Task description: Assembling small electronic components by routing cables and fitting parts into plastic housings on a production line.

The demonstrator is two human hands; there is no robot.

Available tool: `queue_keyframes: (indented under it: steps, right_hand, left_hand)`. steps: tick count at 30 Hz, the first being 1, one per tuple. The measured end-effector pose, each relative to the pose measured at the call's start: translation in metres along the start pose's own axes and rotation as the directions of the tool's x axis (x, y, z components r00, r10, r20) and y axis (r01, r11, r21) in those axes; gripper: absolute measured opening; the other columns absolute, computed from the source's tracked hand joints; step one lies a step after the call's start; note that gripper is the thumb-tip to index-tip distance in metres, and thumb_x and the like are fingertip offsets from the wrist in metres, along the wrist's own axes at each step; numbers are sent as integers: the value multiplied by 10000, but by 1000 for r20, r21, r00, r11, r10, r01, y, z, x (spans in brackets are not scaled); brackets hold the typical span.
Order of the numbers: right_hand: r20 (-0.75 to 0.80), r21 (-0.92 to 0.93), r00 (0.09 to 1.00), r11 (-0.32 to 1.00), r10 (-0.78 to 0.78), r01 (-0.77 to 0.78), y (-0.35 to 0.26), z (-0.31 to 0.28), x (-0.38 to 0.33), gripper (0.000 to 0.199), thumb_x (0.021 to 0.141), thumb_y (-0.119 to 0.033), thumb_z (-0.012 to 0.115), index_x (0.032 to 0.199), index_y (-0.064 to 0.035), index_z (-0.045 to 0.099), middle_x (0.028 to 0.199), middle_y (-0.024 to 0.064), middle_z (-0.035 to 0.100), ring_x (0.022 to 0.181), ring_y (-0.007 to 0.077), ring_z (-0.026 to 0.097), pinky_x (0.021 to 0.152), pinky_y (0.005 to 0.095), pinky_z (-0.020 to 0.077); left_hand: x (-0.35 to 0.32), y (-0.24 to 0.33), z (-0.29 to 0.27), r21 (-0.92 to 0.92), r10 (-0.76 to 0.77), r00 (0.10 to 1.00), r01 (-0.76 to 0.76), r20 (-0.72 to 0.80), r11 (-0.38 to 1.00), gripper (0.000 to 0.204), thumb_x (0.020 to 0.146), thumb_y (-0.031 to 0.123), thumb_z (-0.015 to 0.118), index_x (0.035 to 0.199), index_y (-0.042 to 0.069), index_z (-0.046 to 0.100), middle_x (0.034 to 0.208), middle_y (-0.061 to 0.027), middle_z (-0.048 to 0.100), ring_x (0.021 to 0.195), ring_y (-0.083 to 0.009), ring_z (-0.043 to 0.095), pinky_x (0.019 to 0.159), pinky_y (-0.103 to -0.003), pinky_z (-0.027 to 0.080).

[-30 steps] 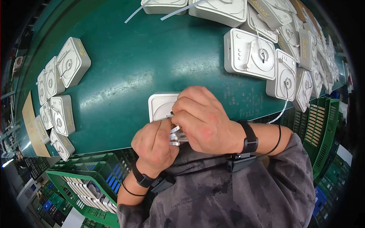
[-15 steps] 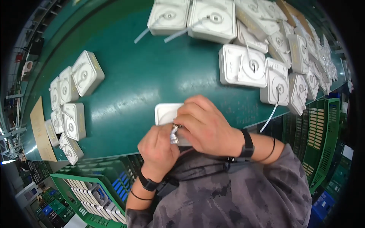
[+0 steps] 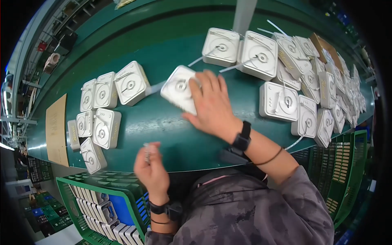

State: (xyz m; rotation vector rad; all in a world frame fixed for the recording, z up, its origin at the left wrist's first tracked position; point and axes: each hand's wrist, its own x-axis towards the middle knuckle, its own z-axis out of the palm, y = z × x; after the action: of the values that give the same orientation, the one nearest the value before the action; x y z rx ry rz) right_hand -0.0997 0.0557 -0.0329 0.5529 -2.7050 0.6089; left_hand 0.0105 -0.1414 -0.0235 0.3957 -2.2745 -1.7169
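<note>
My right hand (image 3: 212, 100) grips the right side of a white turntable-shaped unit (image 3: 179, 85), its thumb low and its fingers across the far edge. The unit is tilted and smeared by motion, over the green table. A translucent strip (image 3: 157, 87) shows at its left. Nearer the table's front edge, my left hand (image 3: 152, 169) is closed in a pinch on a small silvery piece (image 3: 147, 153), too small and blurred to name. To the left of the held unit is another white unit (image 3: 131, 83) of the same kind.
Several white units (image 3: 103, 92) stand in a group at the left, beside a brown cardboard sheet (image 3: 56, 128). Many more units (image 3: 259, 57), some with pale strips, crowd the right. Below the table edge are a green crate (image 3: 130, 204) of white pieces and another green crate (image 3: 351, 175).
My right hand has moved away from my body and now holds the white unit farther out. The left hand has separated from it, keeping the silvery piece. The view has shifted.
</note>
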Motion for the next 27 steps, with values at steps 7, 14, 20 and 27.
queue_keyframes:
  steps: [7, 14, 20, 27]
  right_hand:
    - [-383, -62, 924, 998, -11, -14, -30, 26, 90, 845, 693, -410, 865, 1317, 42, 518, 1468, 247, 420, 1409, 422, 342, 1140, 580, 296]
    - [-124, -35, 917, 926, -378, 377, -46, 84, 77, 467, 808, -164, 725, 1234, -20, 600, 1339, 141, 561, 1280, 336, 497, 1063, 438, 427]
    - [-35, 55, 952, 951, -303, 305, -26, 9, -23, 406, 786, -95, 693, 1181, -30, 624, 1279, 130, 576, 1217, 350, 522, 1002, 456, 452]
    - [77, 205, 995, 977, -68, 51, -9, -75, -95, 473, 719, -66, 799, 1161, -29, 634, 1257, 132, 584, 1202, 387, 532, 984, 484, 463]
  left_hand:
    - [-29, -20, -4, -156, -101, 986, 122, 134, 980, 216, 1047, 158, 555, 1014, -26, 663, 671, 65, 446, 565, -18, 347, 501, -213, 259]
    - [-21, 5, -11, -606, -155, 921, 356, 358, 712, 180, 1057, 167, 467, 1105, 9, 537, 675, 17, 404, 521, -57, 308, 469, -219, 239]
    - [-31, 7, 4, -541, -150, 914, 349, 378, 765, 128, 1065, 159, 447, 1087, 46, 501, 679, -13, 429, 522, -66, 318, 448, -228, 246]
    - [-44, 12, 27, -342, -89, 807, 344, 583, 874, 161, 1063, 184, 512, 1050, 31, 559, 697, -1, 492, 554, -48, 361, 495, -209, 282]
